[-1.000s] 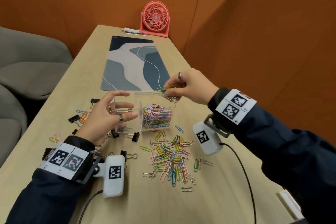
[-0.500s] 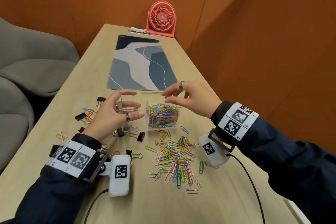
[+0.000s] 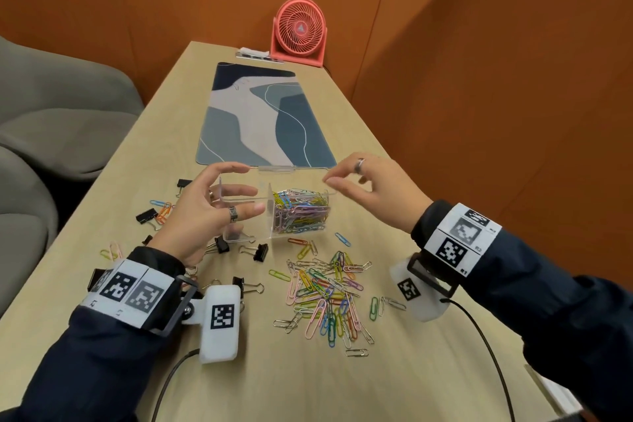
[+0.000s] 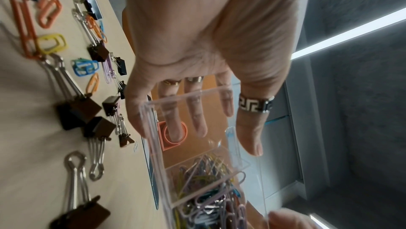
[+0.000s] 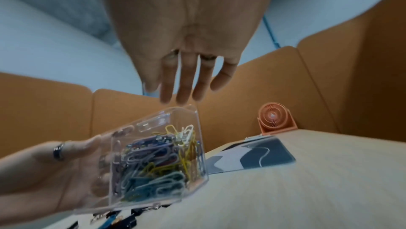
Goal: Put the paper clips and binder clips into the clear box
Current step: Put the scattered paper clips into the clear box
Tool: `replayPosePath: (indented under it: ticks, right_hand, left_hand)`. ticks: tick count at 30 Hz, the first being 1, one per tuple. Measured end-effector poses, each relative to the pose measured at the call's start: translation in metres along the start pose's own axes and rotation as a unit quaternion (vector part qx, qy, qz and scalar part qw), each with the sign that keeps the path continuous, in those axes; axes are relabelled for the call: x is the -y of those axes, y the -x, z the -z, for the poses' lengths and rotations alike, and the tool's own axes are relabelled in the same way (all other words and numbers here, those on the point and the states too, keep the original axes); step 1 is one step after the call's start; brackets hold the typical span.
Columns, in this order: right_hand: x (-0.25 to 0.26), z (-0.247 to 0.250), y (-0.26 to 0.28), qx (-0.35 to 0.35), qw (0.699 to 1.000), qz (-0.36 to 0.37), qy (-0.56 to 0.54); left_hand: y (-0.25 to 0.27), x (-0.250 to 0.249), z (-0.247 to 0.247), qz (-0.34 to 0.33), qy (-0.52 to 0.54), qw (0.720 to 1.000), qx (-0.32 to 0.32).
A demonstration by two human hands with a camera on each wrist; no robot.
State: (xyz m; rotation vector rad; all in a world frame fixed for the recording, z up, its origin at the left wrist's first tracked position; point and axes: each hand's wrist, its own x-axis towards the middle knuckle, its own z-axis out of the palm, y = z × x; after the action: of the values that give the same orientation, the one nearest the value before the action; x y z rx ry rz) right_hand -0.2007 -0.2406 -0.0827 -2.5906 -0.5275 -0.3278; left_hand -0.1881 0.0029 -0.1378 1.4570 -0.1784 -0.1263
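The clear box (image 3: 248, 231) stands on the table with its lid (image 3: 277, 168) hinged open at the back. Its right compartment is heaped with coloured paper clips (image 3: 299, 212). My left hand (image 3: 245, 187) holds the box's left end, thumb on the near wall and fingers behind it, as the left wrist view shows with the box (image 4: 153, 137) in front. My right hand (image 3: 330, 181) hovers empty over the right rim, fingers loose (image 5: 175, 93). A loose pile of paper clips (image 3: 325, 288) lies in front of the box. Black binder clips (image 3: 258, 252) lie scattered near my left wrist.
More binder clips (image 3: 147, 216) and a few paper clips lie to the left near the table edge. A patterned desk mat (image 3: 260, 120) lies behind the box and a red fan (image 3: 299, 32) stands at the far end. Grey chairs (image 3: 51, 120) stand left; an orange wall runs along the right.
One second ago my right hand pinched a few paper clips over the box. They have dropped in, and the hand is now empty with its fingers loosened. My left hand stayed on the box.
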Motion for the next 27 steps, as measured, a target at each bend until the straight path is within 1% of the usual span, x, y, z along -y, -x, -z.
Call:
replayPosePath:
  ticks: [1, 2, 3, 4, 6, 7, 9, 11, 17, 20, 22, 24, 27]
  right_hand:
    - [-0.003, 0.000, 0.002, -0.028, 0.999, -0.027, -0.018]
    - [-0.006, 0.000, 0.005, -0.036, 0.997, -0.062, -0.026]
    - [-0.011, -0.003, 0.007, -0.018, 0.995, -0.099, -0.025]
    - [-0.017, -0.007, 0.009, 0.024, 0.990, -0.138, -0.016]
    - [-0.028, -0.018, 0.013, 0.131, 0.971, -0.197, 0.023]
    - [-0.032, -0.024, 0.014, 0.177, 0.959, -0.216, 0.039]
    - [-0.032, -0.034, 0.015, 0.237, 0.941, -0.240, 0.042]
    - [-0.025, -0.039, 0.015, 0.268, 0.932, -0.242, 0.026]
    - [-0.007, -0.041, 0.023, 0.361, 0.916, -0.175, -0.010]
    - [-0.006, -0.040, 0.025, 0.347, 0.925, -0.154, -0.005]
    - [-0.008, -0.042, 0.027, 0.335, 0.928, -0.161, 0.001]
    - [-0.006, -0.045, 0.031, 0.338, 0.926, -0.169, 0.010]
    - [0.003, -0.051, 0.037, 0.348, 0.925, -0.153, 0.013]
  left_hand:
    - [-0.001, 0.000, 0.002, -0.001, 0.000, 1.000, -0.006]
    - [-0.001, 0.001, 0.004, -0.001, -0.001, 1.000, -0.012]
    - [-0.002, 0.001, 0.006, -0.002, 0.000, 1.000, -0.017]
    - [-0.002, 0.001, 0.007, -0.004, 0.001, 1.000, -0.022]
    - [-0.003, 0.001, 0.009, -0.008, 0.002, 1.000, -0.030]
    - [-0.004, 0.001, 0.009, -0.008, 0.000, 0.999, -0.033]
    - [-0.003, 0.001, 0.009, -0.008, -0.003, 0.999, -0.034]
    - [-0.004, 0.001, 0.008, -0.007, -0.005, 0.999, -0.034]
    - [-0.003, 0.001, 0.008, -0.003, -0.010, 0.999, -0.035]
    - [-0.002, 0.000, 0.006, -0.006, -0.011, 0.999, -0.035]
    - [-0.002, 0.000, 0.006, -0.006, -0.015, 0.999, -0.035]
    - [-0.002, 0.000, 0.006, -0.007, -0.019, 0.999, -0.033]
    - [-0.002, 0.001, 0.008, -0.008, -0.027, 0.999, -0.034]
